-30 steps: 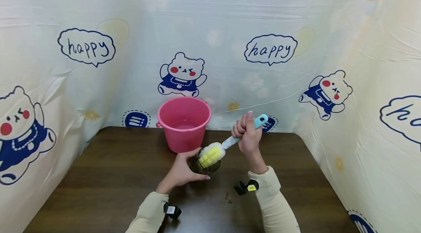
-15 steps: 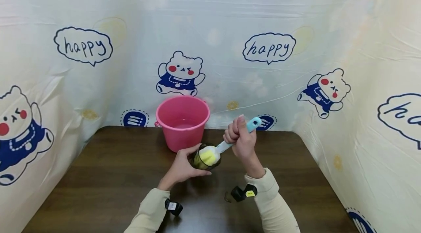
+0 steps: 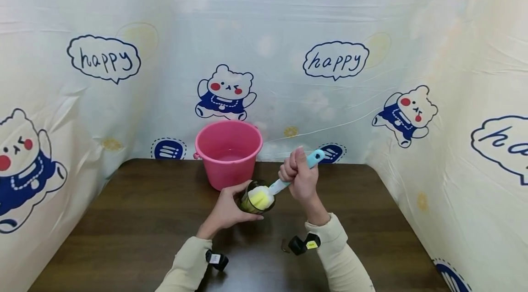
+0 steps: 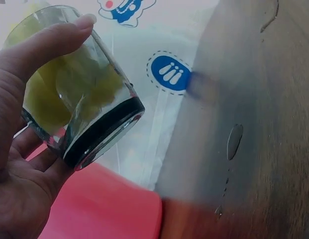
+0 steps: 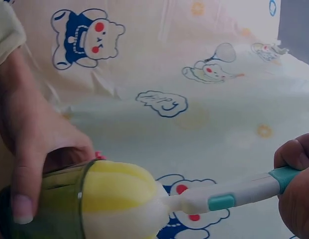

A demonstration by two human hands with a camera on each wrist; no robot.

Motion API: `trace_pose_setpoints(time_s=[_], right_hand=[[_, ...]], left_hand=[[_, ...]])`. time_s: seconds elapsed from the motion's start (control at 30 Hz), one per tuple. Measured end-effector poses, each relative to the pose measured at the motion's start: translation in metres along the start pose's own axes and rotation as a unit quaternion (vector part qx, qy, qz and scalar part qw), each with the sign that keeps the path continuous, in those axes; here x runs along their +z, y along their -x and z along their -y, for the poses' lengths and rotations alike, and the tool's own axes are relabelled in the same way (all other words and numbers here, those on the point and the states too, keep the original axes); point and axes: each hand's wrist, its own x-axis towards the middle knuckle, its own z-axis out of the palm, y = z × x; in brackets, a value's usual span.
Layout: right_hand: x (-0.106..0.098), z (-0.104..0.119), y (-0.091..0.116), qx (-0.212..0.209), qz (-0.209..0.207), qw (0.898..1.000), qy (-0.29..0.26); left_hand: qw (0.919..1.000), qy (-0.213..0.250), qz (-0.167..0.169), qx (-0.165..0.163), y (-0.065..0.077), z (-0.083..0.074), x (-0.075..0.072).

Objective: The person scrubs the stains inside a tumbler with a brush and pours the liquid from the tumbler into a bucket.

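My left hand [image 3: 228,208] grips a dark tinted drinking glass [image 4: 109,117] round its side, the mouth tilted toward the right hand. Curled round a light blue and white handle, my right hand [image 3: 303,176] holds a sponge bottle brush [image 5: 229,198]. The yellow and white sponge head [image 5: 119,199] sits partly inside the glass, its white end sticking out past the rim. Through the glass wall, the left wrist view shows the yellow sponge pressed against the inside.
A pink bucket [image 3: 210,170] with some water in it stands just behind the glass on the dark wooden table [image 3: 144,237]. Drops of water [image 4: 235,142] lie on the tabletop. A printed curtain [image 3: 272,17] surrounds the table at the back and sides.
The right hand has moved down and left, pushing the sponge head deeper into the glass. The left hand still holds the glass at nearly the same place.
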Motion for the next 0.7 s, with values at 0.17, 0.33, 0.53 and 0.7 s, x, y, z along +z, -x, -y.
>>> trace_pose_setpoints(time_s=[0.17, 0.33, 0.53, 0.7], right_hand=[[-0.002, -0.001, -0.001, 0.007, 0.010, 1.000, 0.011], [-0.014, 0.016, -0.007, -0.012, 0.030, 0.999, 0.015], [-0.015, 0.021, -0.006, -0.020, 0.035, 0.999, 0.007], [-0.012, 0.008, -0.001, 0.002, 0.039, 0.999, 0.037]], left_hand=[[1.0000, 0.006, 0.004, -0.003, 0.002, -0.001, 0.001], [0.9998, 0.010, 0.010, -0.017, 0.005, 0.001, 0.001], [0.9994, -0.003, 0.002, -0.034, 0.006, 0.001, 0.000], [0.9997, -0.002, 0.008, -0.022, 0.006, 0.000, 0.003]])
